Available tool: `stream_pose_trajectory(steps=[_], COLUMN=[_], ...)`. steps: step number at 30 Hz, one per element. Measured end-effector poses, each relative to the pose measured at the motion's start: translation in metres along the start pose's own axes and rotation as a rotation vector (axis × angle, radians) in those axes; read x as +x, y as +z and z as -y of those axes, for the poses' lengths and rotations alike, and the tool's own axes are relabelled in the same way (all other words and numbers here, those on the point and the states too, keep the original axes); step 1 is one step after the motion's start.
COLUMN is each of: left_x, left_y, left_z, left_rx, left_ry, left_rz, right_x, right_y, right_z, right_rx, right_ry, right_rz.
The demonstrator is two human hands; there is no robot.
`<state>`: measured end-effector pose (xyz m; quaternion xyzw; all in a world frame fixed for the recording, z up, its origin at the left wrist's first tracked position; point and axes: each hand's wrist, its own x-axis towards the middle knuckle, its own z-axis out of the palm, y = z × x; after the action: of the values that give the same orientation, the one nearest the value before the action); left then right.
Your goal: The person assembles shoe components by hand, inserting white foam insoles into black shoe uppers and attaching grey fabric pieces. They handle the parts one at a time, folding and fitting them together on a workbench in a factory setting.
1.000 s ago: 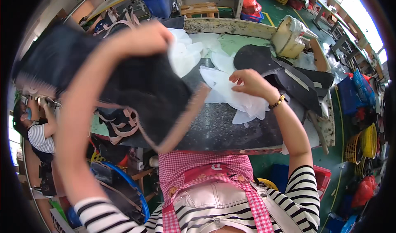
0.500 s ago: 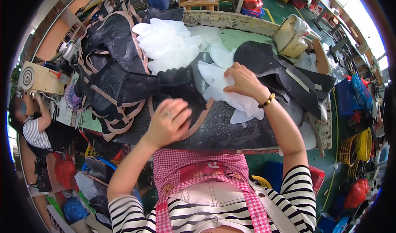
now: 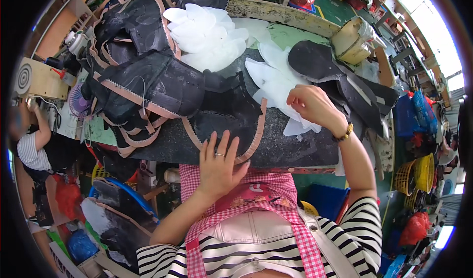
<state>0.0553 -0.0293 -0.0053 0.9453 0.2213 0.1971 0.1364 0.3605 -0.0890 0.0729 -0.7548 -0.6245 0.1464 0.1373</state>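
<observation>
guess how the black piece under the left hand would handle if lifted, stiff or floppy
The black piece is probably floppy, since similar black pieces at left lie bent over one another. It looks thin, so likely light for its size. Lying spread out under the left hand, it seems unlikely to roll.

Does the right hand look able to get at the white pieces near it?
Likely yes: the right hand is right by the white pieces, and nothing visible stands between them.

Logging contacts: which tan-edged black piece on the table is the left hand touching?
The rightmost piece, its curved edge toward the picture's bottom; the left hand rests on it. The other pieces are heaped to its left.
</observation>
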Motion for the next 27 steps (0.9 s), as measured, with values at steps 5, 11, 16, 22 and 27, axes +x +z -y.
stream_pose_trajectory(steps=[5, 11, 16, 22, 27], left_x=[0.004, -0.004, -0.008, -0.001, 0.010], left_y=[-0.002, 0.003, 0.007, -0.004, -0.032], left_z=[0.001, 0.007, 0.006, 0.004, 0.006], left_rx=[0.011, -0.021, -0.016, -0.021, -0.904], left_ry=[0.023, 0.007, -0.043, -0.023, -0.215], left_rz=[-0.035, -0.083, -0.100, -0.016, 0.025], right_x=[0.033, 0.064, -0.015, -0.118, -0.128], right_y=[0.002, -0.003, 0.008, 0.019, 0.031], right_z=[-0.035, -0.032, 0.022, 0.078, 0.098], right_rx=[0.063, -0.029, -0.439, -0.264, 0.552], right_ry=[-0.010, 0.045, -0.299, -0.259, 0.011], right_rz=[-0.147, 0.103, -0.031, -0.043, -0.573])
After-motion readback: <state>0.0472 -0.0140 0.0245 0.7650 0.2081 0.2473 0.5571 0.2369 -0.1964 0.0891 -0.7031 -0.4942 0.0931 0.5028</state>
